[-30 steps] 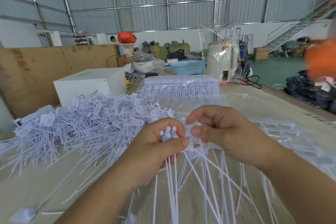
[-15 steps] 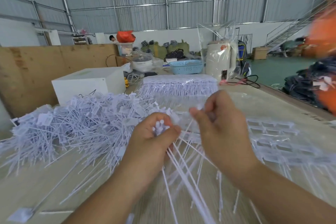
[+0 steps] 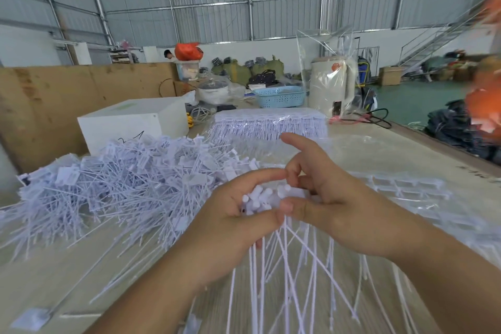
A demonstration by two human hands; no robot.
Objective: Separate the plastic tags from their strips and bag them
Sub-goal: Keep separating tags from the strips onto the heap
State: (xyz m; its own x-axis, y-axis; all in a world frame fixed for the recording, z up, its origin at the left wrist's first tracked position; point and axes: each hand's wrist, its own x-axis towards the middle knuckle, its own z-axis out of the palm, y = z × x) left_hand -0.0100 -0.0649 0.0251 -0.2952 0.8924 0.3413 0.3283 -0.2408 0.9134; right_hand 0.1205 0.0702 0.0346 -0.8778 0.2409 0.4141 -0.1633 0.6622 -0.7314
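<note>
left hand (image 3: 230,222): curled closed around a bundle of tags (image 3: 261,199); stubby cylindrical white heads are seen sticking out above thumb and index, thin stiff tails are fanned out below the palm toward the camera.
right hand (image 3: 333,206): partly spread, index finger raised and extended, thumb tip laid against the bundle heads beside the left thumb; whether a tag is pinched by it cannot be told.
loose tag pile (image 3: 116,184): large tangled heap of white plastic tags on the left of the worktop; flat rectangular flags on thin straight rods, matte finish.
strips (image 3: 404,190): ladder-like white plastic frames with rectangular cells, laid flat on the right, just behind the right hand, partly blurred.
packed strips (image 3: 268,123): neat stacked block of unseparated tags, comb-like fringe, wrapped in glossy clear film, set further back at centre.
worktop (image 3: 48,287): pale wood-grain surface, smooth.
white box (image 3: 130,122): plain rectangular box behind the pile, black marks on the front face.
clear bag (image 3: 325,62): crinkled transparent plastic, held upright over a cream kettle-shaped appliance at the rear.
</note>
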